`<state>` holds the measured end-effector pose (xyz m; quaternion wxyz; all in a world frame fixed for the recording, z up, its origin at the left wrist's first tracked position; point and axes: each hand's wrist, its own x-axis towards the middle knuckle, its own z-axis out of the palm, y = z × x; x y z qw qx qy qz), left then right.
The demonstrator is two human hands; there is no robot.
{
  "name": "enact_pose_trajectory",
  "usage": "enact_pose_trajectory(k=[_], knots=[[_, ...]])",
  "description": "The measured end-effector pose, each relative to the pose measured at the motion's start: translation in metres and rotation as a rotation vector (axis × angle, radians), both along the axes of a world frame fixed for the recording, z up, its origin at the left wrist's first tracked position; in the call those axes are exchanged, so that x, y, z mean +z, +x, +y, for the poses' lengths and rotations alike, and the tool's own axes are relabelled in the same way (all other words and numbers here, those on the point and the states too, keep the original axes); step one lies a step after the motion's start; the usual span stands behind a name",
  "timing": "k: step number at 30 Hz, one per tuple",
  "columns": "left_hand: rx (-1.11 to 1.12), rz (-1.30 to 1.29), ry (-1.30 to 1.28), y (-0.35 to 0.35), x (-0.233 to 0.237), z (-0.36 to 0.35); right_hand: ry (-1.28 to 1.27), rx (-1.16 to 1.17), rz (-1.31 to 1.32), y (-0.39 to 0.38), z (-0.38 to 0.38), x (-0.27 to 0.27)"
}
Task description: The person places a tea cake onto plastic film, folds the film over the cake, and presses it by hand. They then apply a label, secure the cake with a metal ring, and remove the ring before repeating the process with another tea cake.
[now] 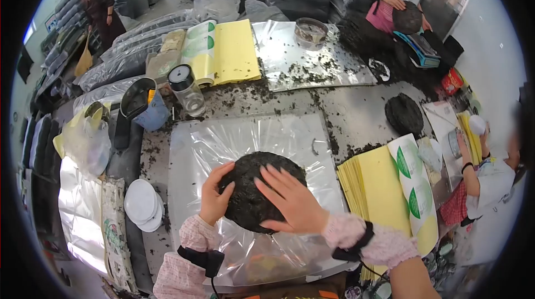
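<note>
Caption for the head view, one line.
Two hands, left and right, press around a dark round cake on clear plastic film.

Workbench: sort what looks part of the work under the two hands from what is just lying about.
Likely part of the work:
- dark round cake, left hand at its edge, right hand on top
- clear film beneath it

Seemingly just lying about:
- lidded jar
- blue bucket
- white discs
</note>
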<state>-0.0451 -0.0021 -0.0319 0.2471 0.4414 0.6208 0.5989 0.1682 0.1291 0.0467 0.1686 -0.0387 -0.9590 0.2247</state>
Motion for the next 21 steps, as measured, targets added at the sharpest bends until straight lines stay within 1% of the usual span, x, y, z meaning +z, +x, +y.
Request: enact_pose_trajectory(k=[2, 4, 5, 8, 9, 12, 13, 14, 16, 17, 18, 20, 21], knots=[[0.003, -0.094, 0.014, 0.001, -0.005, -0.002, 0.057, 0.010, -0.043, -0.026, 0.004, -0.029], [0.012, -0.166, -0.001, -0.003, -0.005, -0.008, 0.078, 0.029, -0.164, -0.032, -0.010, -0.042], [0.040, -0.126, -0.001, -0.001, -0.002, -0.008, 0.081, 0.016, -0.153, -0.031, -0.017, -0.043], [0.070, 0.367, -0.191, 0.001, 0.002, -0.003, 0.117, 0.006, -0.219, -0.033, -0.025, -0.050], [0.101, 0.474, -0.213, 0.007, 0.006, 0.005, 0.119, 0.004, -0.217, -0.034, -0.025, -0.051], [0.038, 1.004, -0.250, 0.022, 0.023, 0.016, 0.143, -0.002, -0.235, -0.036, -0.027, -0.051], [-0.159, 1.225, -0.186, 0.021, 0.027, 0.014, 0.098, 0.056, -0.348, -0.034, -0.027, -0.050], [-0.344, 1.207, -0.127, 0.021, 0.026, 0.018, 0.066, 0.061, -0.384, -0.035, -0.030, -0.053], [-0.696, 1.134, -0.009, 0.021, 0.026, 0.027, 0.048, 0.034, -0.342, -0.040, -0.032, -0.060], [-0.773, 1.059, -0.064, 0.020, 0.033, 0.028, 0.052, 0.021, -0.312, -0.040, -0.034, -0.062], [-0.749, 1.109, -0.063, 0.021, 0.026, 0.028, 0.044, 0.006, -0.286, -0.039, -0.036, -0.065], [-0.716, 1.114, -0.057, 0.021, 0.016, 0.031, 0.000, -0.030, -0.235, -0.039, -0.039, -0.071], [-0.739, 1.082, -0.089, 0.019, 0.014, 0.033, -0.026, -0.054, -0.212, -0.038, -0.038, -0.073]])
